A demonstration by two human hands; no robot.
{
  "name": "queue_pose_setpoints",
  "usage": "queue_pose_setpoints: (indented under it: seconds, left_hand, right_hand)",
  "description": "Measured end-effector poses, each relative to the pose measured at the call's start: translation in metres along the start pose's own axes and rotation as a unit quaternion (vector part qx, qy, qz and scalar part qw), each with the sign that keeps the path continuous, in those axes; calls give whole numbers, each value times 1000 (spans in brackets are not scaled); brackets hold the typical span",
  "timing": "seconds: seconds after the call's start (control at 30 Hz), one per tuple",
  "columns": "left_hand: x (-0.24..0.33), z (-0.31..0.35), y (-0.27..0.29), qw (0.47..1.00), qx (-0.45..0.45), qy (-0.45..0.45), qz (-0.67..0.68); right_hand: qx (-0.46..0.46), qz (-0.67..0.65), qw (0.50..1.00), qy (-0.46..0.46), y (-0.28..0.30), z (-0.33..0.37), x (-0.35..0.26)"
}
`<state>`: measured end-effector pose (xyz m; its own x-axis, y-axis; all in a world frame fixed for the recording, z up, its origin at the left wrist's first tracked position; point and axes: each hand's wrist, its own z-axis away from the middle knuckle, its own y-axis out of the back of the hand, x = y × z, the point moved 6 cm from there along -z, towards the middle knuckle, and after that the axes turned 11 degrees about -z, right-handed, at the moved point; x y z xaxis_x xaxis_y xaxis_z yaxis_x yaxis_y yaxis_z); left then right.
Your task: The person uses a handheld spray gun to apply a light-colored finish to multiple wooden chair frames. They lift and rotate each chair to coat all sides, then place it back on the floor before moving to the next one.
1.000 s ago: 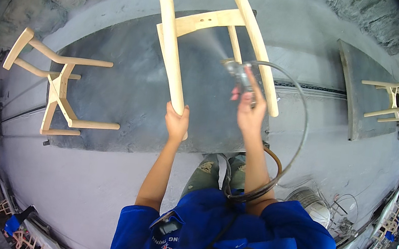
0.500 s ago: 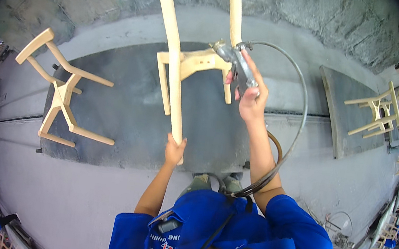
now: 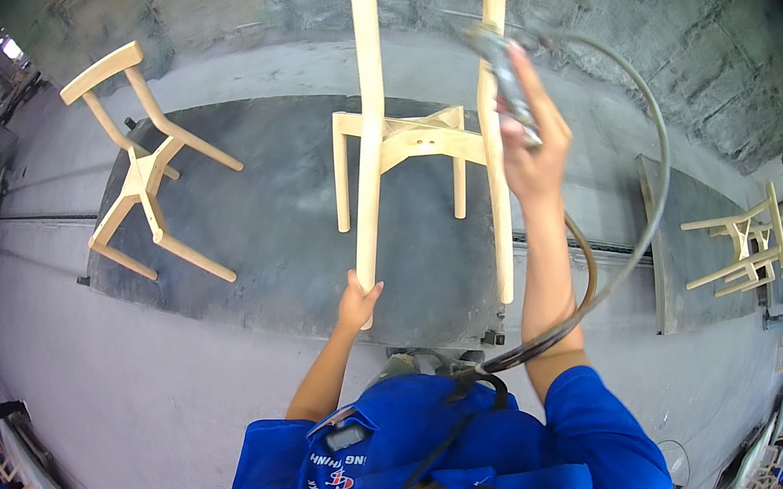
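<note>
A pale wooden chair frame [image 3: 373, 138] without a seat stands in front of me, its curved backrest at the far end. My left hand [image 3: 359, 300] is closed around the lower end of its near left leg. Raised over the chair's right side, my right hand [image 3: 535, 145] grips a metal spray gun [image 3: 512, 82], blurred by motion. The gun's nozzle points left, near the top of the right back post. From the gun a grey hose [image 3: 660, 171] loops out to the right and down to my waist.
The chair stands on a dark board [image 3: 260, 267]. A second wooden chair frame [image 3: 145, 175] is on the board's left part. At the right, another board [image 3: 670, 271] carries more chair frames [image 3: 743, 241]. A grey, stained wall [image 3: 626, 38] rises beyond. Co-workers in blue appear at both rims.
The spray gun in my right hand has moved up and away, clearing the view of the right leg. The whole scene has shifted slightly right. My left hand keeps its hold on the chair leg.
</note>
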<state>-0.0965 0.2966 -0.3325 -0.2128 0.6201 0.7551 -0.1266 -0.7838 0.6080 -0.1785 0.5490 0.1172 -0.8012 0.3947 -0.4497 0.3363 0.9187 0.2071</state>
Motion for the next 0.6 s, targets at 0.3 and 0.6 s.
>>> queue_pose_setpoints:
  seconds: [0.3,0.6]
  left_hand:
    - [-11,6,-9,1000,17,4,26]
    - [-27,20,-24,998,35,8,48]
  right_hand:
    - [-102,-159,963,-193,-97,-69,17]
    - [192,-64,941,-271,153,-53,52]
